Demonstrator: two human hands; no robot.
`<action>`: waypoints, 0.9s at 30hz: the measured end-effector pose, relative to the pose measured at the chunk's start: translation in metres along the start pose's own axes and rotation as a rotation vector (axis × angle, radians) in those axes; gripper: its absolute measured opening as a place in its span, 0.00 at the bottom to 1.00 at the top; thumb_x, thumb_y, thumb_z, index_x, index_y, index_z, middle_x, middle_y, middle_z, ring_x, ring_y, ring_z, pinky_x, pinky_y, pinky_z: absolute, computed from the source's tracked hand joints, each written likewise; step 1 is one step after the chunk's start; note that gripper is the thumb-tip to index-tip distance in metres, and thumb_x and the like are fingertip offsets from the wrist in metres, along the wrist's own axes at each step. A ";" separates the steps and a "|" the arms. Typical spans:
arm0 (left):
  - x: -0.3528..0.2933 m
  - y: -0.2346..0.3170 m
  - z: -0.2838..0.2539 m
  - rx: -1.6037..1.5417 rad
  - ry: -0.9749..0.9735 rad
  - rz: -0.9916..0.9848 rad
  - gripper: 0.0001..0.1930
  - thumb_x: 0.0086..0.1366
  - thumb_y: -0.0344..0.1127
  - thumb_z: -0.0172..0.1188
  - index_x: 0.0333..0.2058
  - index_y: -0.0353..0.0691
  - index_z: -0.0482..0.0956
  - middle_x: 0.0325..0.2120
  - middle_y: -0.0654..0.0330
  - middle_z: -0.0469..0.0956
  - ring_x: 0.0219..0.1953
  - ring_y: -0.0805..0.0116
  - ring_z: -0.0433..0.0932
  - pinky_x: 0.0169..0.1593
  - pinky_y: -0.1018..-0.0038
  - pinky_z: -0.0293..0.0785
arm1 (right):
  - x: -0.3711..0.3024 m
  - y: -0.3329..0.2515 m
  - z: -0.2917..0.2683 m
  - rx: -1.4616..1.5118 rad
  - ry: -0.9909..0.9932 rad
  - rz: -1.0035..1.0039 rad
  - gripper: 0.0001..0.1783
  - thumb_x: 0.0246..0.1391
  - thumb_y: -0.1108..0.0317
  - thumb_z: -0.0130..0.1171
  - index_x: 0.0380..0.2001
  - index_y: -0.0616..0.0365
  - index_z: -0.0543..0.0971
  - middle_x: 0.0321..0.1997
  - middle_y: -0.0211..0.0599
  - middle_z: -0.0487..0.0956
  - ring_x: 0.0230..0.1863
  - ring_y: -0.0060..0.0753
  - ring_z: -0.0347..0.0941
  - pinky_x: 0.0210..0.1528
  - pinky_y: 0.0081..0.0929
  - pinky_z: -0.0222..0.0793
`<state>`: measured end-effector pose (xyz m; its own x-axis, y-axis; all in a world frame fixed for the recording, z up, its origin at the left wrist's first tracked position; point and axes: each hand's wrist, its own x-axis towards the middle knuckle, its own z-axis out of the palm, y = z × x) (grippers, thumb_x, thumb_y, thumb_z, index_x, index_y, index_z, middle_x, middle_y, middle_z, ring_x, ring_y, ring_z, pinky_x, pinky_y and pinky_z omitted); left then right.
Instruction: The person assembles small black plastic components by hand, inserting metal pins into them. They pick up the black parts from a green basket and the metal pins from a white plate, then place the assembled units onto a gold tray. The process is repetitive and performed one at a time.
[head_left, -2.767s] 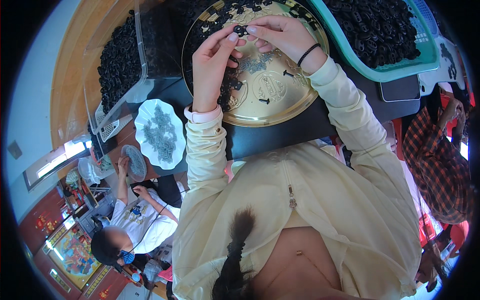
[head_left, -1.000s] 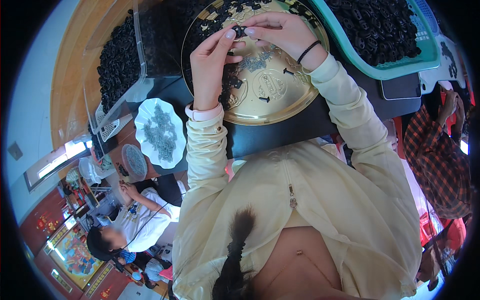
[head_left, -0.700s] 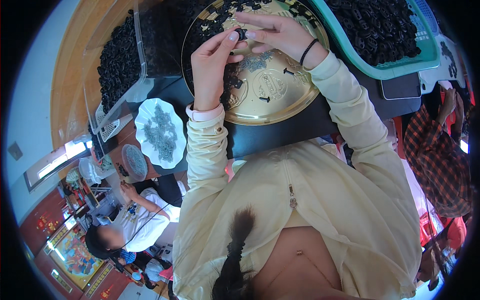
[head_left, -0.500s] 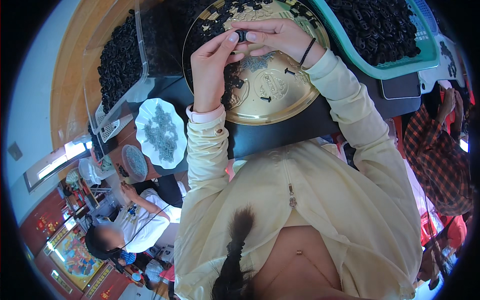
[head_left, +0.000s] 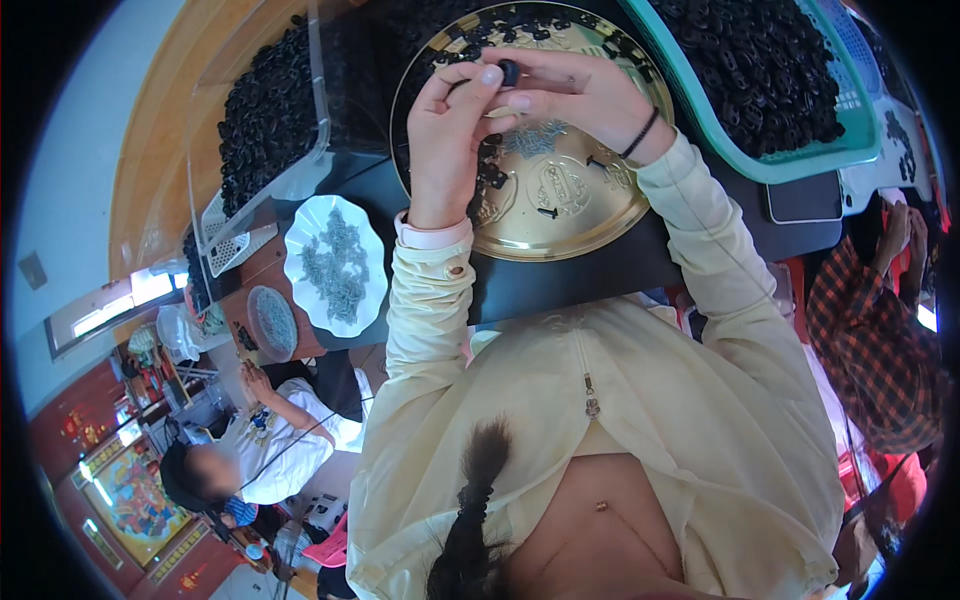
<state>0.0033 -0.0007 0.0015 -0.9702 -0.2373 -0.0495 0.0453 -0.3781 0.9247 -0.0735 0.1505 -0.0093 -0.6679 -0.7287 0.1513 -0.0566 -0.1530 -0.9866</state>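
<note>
Above a round gold tray (head_left: 590,225), my two hands meet around a small round black part (head_left: 509,72). My left hand (head_left: 450,130) pinches it between thumb and fingertips. My right hand (head_left: 590,95) is at its other side, thumb below and fingers reaching over it; the fingers partly hide the part. On the tray beneath lie a heap of small silvery screws or pins (head_left: 535,138), many little black pieces (head_left: 490,178), and a couple of separate black pieces, one a small T-shaped piece (head_left: 547,213).
A clear bin (head_left: 322,110) of black parts stands at the left, a green basket (head_left: 750,150) of black parts at the right. A white scalloped dish (head_left: 375,285) holds silvery pieces. A phone-like slab (head_left: 803,200) lies by the basket. Other people sit at left (head_left: 290,440) and right (head_left: 875,340).
The whole tray and table appear shifted slightly right and down in the view. My hands still hold the black part, which shows rounder now, and my right thumb sits a little lower beside it.
</note>
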 end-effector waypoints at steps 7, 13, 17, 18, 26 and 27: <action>-0.030 0.059 0.012 0.368 0.171 0.269 0.12 0.66 0.38 0.49 0.40 0.36 0.74 0.37 0.51 0.78 0.33 0.67 0.80 0.29 0.78 0.77 | 0.006 -0.031 -0.009 0.880 0.340 -0.133 0.35 0.59 0.44 0.42 0.60 0.58 0.54 0.58 0.45 0.66 0.48 0.42 0.73 0.47 0.35 0.73; -0.007 0.167 -0.084 1.180 0.484 0.439 0.17 0.64 0.42 0.52 0.46 0.36 0.74 0.39 0.56 0.78 0.43 0.69 0.76 0.43 0.72 0.73 | -0.003 -0.015 -0.020 1.208 0.096 -0.219 0.38 0.57 0.38 0.37 0.61 0.56 0.57 0.59 0.42 0.67 0.41 0.35 0.76 0.41 0.29 0.75; 0.055 0.183 -0.214 1.590 0.186 0.290 0.23 0.65 0.48 0.49 0.51 0.38 0.71 0.46 0.58 0.75 0.50 0.65 0.71 0.54 0.69 0.64 | -0.003 -0.021 -0.008 0.954 0.353 -0.066 0.34 0.59 0.43 0.41 0.60 0.54 0.58 0.44 0.34 0.76 0.30 0.25 0.72 0.31 0.20 0.69; 0.072 0.182 -0.236 1.719 0.135 0.294 0.25 0.65 0.50 0.47 0.53 0.38 0.70 0.49 0.57 0.72 0.53 0.64 0.69 0.56 0.69 0.61 | -0.005 -0.020 -0.008 0.948 0.349 -0.058 0.32 0.60 0.44 0.41 0.59 0.55 0.60 0.44 0.34 0.76 0.31 0.25 0.72 0.33 0.21 0.69; 0.087 0.142 -0.209 1.305 -0.069 -0.196 0.37 0.62 0.62 0.43 0.61 0.41 0.56 0.63 0.53 0.52 0.66 0.60 0.48 0.66 0.71 0.40 | -0.005 -0.005 -0.024 0.885 0.258 -0.098 0.30 0.61 0.47 0.42 0.58 0.57 0.61 0.36 0.29 0.77 0.30 0.21 0.69 0.35 0.19 0.66; 0.088 0.142 -0.211 1.432 -0.085 -0.136 0.37 0.61 0.62 0.45 0.61 0.43 0.57 0.62 0.52 0.53 0.65 0.58 0.49 0.66 0.70 0.42 | -0.005 -0.006 -0.024 0.899 0.247 -0.101 0.30 0.61 0.48 0.43 0.58 0.58 0.62 0.36 0.29 0.77 0.29 0.20 0.69 0.35 0.19 0.66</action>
<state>-0.0250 -0.2641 0.0484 -0.9608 -0.2006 -0.1916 -0.2711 0.8259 0.4944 -0.0879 0.1712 -0.0053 -0.8358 -0.5370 0.1145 0.4029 -0.7415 -0.5365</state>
